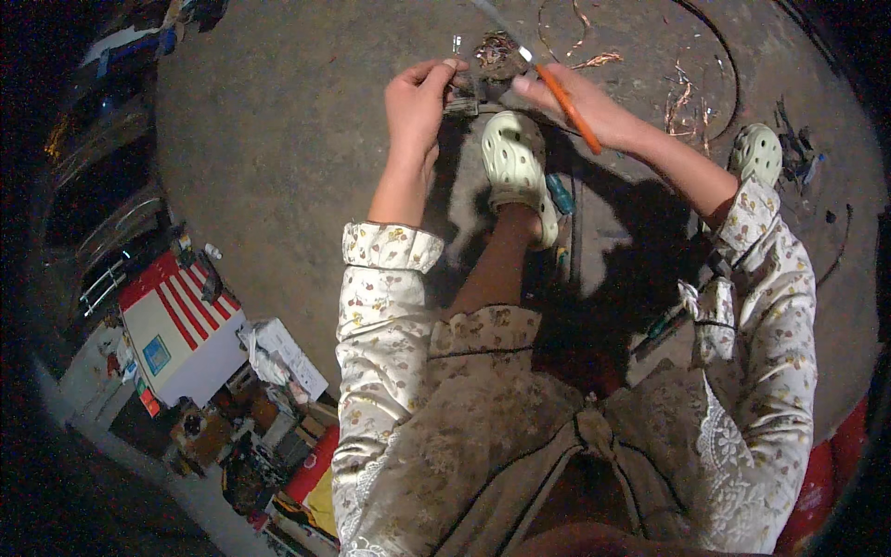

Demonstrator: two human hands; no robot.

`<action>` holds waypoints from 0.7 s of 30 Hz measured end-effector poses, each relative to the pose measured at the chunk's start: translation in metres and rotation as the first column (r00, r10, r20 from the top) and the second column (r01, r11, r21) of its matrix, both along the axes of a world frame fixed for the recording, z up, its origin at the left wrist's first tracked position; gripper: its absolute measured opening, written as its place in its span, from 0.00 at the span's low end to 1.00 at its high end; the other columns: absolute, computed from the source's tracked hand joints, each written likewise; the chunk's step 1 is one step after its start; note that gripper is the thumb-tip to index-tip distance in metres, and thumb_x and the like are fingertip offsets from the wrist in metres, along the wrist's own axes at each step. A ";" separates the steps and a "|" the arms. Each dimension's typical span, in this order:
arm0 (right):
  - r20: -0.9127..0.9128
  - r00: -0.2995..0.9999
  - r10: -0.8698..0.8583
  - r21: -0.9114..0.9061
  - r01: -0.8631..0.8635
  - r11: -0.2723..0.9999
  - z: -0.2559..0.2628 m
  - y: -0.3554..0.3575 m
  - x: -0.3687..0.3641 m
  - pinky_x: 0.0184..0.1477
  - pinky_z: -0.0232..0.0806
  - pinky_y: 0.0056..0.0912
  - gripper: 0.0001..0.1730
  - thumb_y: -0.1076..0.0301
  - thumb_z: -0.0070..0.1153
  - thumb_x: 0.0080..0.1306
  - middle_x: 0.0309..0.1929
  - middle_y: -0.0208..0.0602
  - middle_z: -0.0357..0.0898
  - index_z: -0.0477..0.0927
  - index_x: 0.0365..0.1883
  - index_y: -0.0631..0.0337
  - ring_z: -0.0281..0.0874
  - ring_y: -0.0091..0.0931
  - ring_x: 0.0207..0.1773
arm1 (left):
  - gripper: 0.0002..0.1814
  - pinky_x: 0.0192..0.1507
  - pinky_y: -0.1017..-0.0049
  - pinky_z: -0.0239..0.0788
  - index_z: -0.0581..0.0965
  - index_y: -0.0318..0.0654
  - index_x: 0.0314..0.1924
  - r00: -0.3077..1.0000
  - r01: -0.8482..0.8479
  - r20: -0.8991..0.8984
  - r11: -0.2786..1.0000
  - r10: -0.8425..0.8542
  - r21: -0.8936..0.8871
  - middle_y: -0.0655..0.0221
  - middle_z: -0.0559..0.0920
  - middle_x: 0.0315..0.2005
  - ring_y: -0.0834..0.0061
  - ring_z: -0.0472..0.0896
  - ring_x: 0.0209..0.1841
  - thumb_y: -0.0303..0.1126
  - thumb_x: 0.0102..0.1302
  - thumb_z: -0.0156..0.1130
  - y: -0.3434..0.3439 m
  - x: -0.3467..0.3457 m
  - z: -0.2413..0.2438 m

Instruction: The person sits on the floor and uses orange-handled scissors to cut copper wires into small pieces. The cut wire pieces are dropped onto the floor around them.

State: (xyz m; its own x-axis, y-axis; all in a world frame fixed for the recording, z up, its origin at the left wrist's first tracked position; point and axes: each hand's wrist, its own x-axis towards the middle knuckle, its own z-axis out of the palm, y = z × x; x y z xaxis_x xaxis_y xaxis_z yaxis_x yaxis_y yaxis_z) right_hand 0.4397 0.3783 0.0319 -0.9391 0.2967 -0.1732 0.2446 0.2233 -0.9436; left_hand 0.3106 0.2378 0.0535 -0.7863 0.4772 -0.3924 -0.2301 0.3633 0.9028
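Observation:
My left hand (421,94) is pinched, thumb against forefinger, on a small grey piece (463,106) that its fingers partly hide. Just beyond the fingertips are small shiny metal bits (456,44); whether they belong to that piece I cannot tell. In my right hand (592,104) is a long-bladed tool with an orange handle (567,104), slanting up and left. Its grey blade runs to the top edge of the view. Between the hands, on the floor, lies a tangled clump of copper wire (498,52).
Copper strands (679,104) and a black cable (731,69) lie on the concrete floor (278,139) to the right. A teal-handled tool (559,195) is beside my pale clog (511,150). At left stand a red-and-white box (184,320) and clutter. Dark scraps (800,153) lie far right.

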 end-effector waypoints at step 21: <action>0.323 0.937 0.134 0.093 -0.172 0.981 -0.001 -0.010 -0.003 0.44 0.65 0.43 0.47 0.27 0.46 0.51 0.37 0.58 0.74 0.72 0.35 0.74 0.74 0.46 0.43 | 0.08 0.30 0.81 0.66 0.77 0.30 0.33 0.997 0.023 0.073 0.999 -0.025 0.031 0.68 0.79 0.24 0.81 0.74 0.25 0.28 0.58 0.56 0.005 -0.005 -0.008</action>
